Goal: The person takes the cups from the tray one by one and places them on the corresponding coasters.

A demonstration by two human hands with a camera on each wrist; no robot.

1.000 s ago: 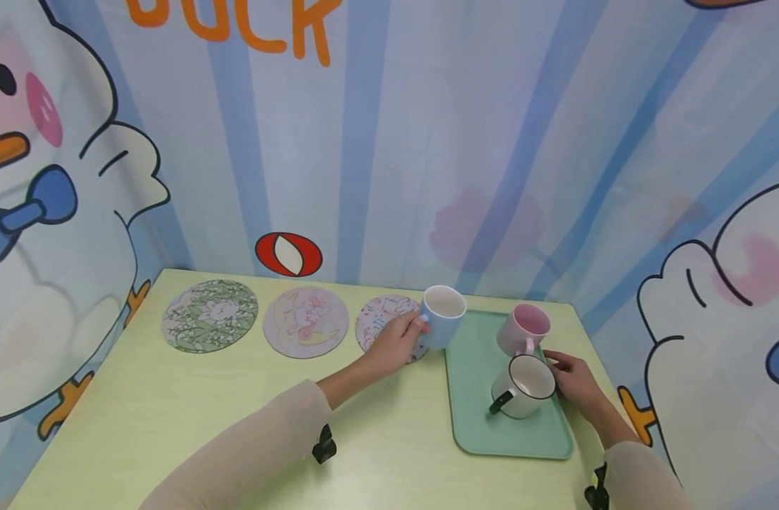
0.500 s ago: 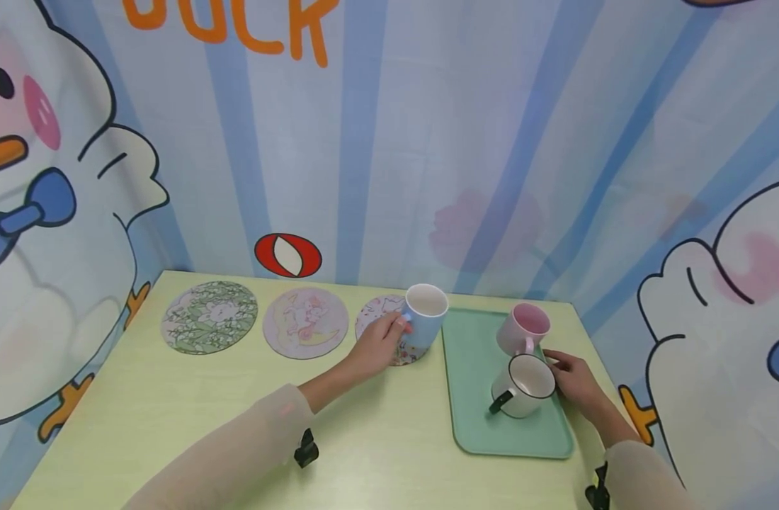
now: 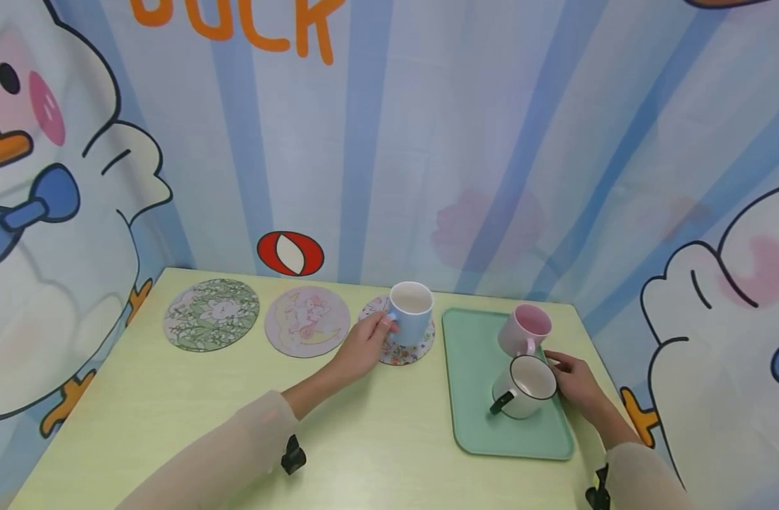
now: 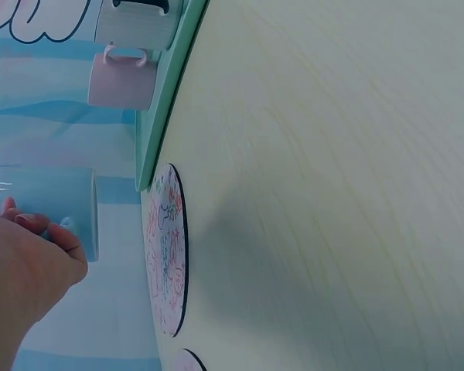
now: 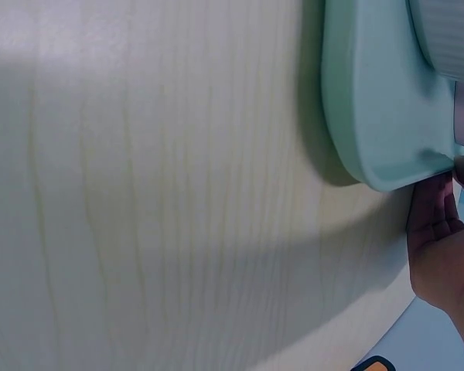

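Note:
My left hand (image 3: 362, 346) grips a light blue mug (image 3: 412, 320) by its handle. The mug is upright over a round patterned coaster (image 3: 399, 355); a gap shows between its base and the coaster (image 4: 167, 251) in the left wrist view. At the right edge of a green tray (image 3: 475, 418), my right hand (image 3: 576, 381) pinches the rim, thumb on top and fingers below, as the right wrist view shows. On that tray stand a pink mug (image 3: 515, 337) and, nearer me, a white mug (image 3: 520, 400) with a black rim and handle.
Two more round coasters lie to the left along the back of the pale table (image 3: 364, 453): a pink one (image 3: 306, 322) and a green floral one (image 3: 211, 315). A striped cartoon curtain (image 3: 396, 142) hangs behind the table and at both sides.
My left hand has carried the blue mug leftward, from beside the tray's left edge to over the patterned coaster. The right hand stays at the tray's rim.

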